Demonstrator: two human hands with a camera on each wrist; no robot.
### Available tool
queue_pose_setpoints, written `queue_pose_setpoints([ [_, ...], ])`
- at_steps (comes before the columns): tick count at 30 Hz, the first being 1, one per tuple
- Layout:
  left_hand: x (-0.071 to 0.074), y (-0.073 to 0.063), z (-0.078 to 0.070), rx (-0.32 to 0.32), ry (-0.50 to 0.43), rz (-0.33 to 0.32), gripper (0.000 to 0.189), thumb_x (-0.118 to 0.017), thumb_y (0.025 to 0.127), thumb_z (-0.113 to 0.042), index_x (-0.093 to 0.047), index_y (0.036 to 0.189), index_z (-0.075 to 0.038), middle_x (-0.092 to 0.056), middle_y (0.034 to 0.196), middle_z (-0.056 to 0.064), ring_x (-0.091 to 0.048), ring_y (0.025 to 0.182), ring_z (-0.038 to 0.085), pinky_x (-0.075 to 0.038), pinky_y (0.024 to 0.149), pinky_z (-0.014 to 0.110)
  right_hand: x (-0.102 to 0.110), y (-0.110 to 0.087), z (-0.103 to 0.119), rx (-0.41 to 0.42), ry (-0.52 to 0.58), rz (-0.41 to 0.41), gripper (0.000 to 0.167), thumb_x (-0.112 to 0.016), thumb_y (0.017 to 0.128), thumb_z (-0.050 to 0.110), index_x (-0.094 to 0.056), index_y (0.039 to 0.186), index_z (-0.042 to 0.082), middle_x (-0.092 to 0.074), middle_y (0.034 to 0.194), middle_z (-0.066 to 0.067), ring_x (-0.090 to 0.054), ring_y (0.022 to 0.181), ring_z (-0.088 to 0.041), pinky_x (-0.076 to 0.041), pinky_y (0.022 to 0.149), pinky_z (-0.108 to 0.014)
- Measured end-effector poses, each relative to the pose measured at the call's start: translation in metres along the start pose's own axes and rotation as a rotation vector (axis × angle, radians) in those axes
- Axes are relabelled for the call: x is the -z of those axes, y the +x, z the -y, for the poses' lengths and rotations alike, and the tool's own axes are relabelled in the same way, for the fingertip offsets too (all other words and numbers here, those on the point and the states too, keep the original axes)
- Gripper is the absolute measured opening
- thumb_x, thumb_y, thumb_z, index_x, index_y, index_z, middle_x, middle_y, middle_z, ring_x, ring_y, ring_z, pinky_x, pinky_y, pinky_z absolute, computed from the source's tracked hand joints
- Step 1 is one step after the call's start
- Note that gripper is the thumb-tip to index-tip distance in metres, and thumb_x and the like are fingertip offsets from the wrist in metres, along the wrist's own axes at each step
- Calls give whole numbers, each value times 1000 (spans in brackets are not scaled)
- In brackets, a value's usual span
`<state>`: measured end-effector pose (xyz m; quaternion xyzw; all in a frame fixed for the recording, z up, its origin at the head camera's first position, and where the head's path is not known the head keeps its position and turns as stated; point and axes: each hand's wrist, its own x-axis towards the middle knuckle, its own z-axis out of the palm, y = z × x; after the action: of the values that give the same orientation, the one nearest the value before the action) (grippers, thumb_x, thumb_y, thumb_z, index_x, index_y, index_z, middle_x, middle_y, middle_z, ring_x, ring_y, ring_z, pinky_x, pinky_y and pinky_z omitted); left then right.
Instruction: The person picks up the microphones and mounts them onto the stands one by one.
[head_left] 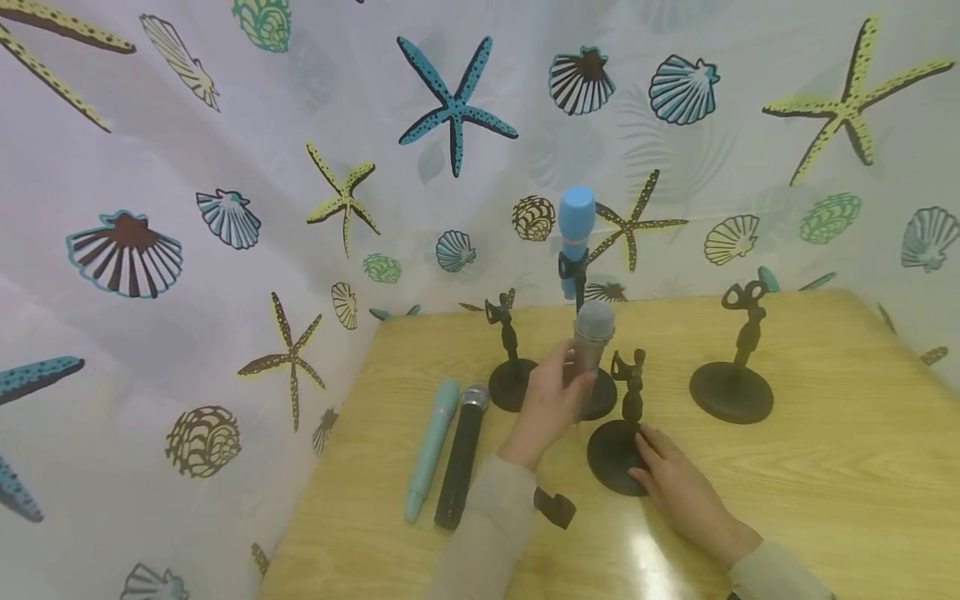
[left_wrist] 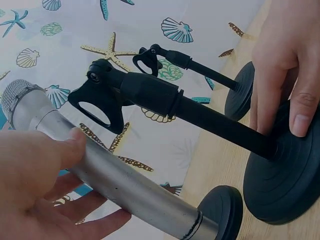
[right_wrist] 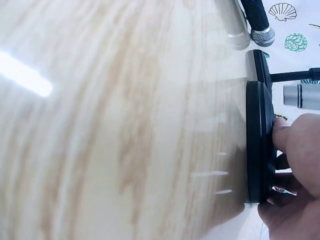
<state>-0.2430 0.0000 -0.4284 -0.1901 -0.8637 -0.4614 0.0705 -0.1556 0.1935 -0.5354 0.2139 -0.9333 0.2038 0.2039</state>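
Observation:
A silver microphone (left_wrist: 117, 175) with a mesh head is held in my left hand (head_left: 551, 400), thumb on one side and fingers behind. In the left wrist view its body lies close beside the clip (left_wrist: 102, 105) of the nearest black stand (head_left: 632, 408). On that stand's round base (left_wrist: 280, 180) rests my right hand (head_left: 686, 500), its extended fingers and thumb touching the top surface near the post. The right wrist view shows this hand at the base, close over the table. Behind the silver microphone, a blue microphone (head_left: 577, 217) sits in another stand's clip.
A mint-green microphone (head_left: 431, 450) and a black microphone (head_left: 461, 458) lie side by side at the left of the wooden table (head_left: 840, 508). Other black stands with bare clips stand at back left (head_left: 510, 367) and right (head_left: 738, 375). A patterned curtain (head_left: 480, 208) hangs behind.

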Motion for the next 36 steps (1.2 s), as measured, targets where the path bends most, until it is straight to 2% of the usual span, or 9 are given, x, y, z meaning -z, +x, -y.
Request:
queue_pose_setpoints([
  [4, -8, 8, 0, -47, -27, -2, 40, -62, 99, -24, -50, 136, -17, -64, 130, 7, -63, 119, 22, -55, 94, 32, 0, 0, 0, 3, -10, -9, 51, -75, 85, 9, -56, 123, -20, -51, 134, -37, -57, 118, -51, -53, 94, -53],
  [9, -13, 15, -3, -38, -68, 16, 44, -55, 101, -29, -42, 142, -17, -59, 137, 8, -60, 125, 22, -53, 100, 35, -1, 1, 2, 5, -5, -21, 51, -75, 85, 8, -56, 123, -19, -51, 135, -36, -56, 119, -50, -52, 95, -54],
  [12, -13, 20, -6, -45, -104, 48, 47, -50, 102, -33, -37, 145, -20, -54, 144, 9, -55, 131, 23, -50, 105, 37, -1, 1, 2, 1, -9, -18, 51, -75, 85, 9, -57, 123, -19, -52, 134, -36, -56, 119, -50, -53, 95, -54],
  [16, -11, 26, -8, -91, -148, 94, 49, -45, 100, -41, -34, 145, -24, -50, 149, 6, -52, 135, 20, -48, 108, 38, -3, 0, 1, 8, -20, -24, 51, -76, 84, 9, -57, 123, -19, -52, 134, -36, -56, 118, -50, -53, 94, -53],
  [19, -10, 31, -11, -135, -167, 117, 53, -41, 98, -46, -34, 145, -24, -50, 149, 5, -52, 135, 19, -47, 109, 37, -4, 0, -1, 23, -24, -41, 52, -77, 83, 8, -57, 122, -19, -52, 133, -37, -57, 117, -51, -53, 93, -53],
  [25, -11, 37, -16, -189, -219, 146, 50, -47, 99, -37, -36, 145, -20, -52, 145, 8, -50, 136, 19, -46, 109, 32, -4, -1, -1, 28, -18, -41, 53, -77, 83, 8, -56, 123, -20, -52, 132, -37, -58, 117, -50, -53, 92, -52],
  [31, -11, 39, -22, -219, -207, 148, 47, -52, 100, -30, -38, 144, -21, -55, 141, 5, -48, 137, 17, -45, 111, 36, -4, -1, -1, 9, -10, -35, 53, -76, 84, 7, -55, 124, -20, -51, 134, -37, -57, 118, -51, -53, 94, -53],
  [36, -11, 40, -27, -214, -139, 186, 40, -50, 101, -34, -48, 137, -18, -58, 135, 1, -51, 134, 13, -46, 109, 29, -6, -1, -2, 26, -9, -55, 53, -77, 82, 7, -56, 123, -19, -52, 132, -36, -58, 116, -50, -53, 93, -53],
])
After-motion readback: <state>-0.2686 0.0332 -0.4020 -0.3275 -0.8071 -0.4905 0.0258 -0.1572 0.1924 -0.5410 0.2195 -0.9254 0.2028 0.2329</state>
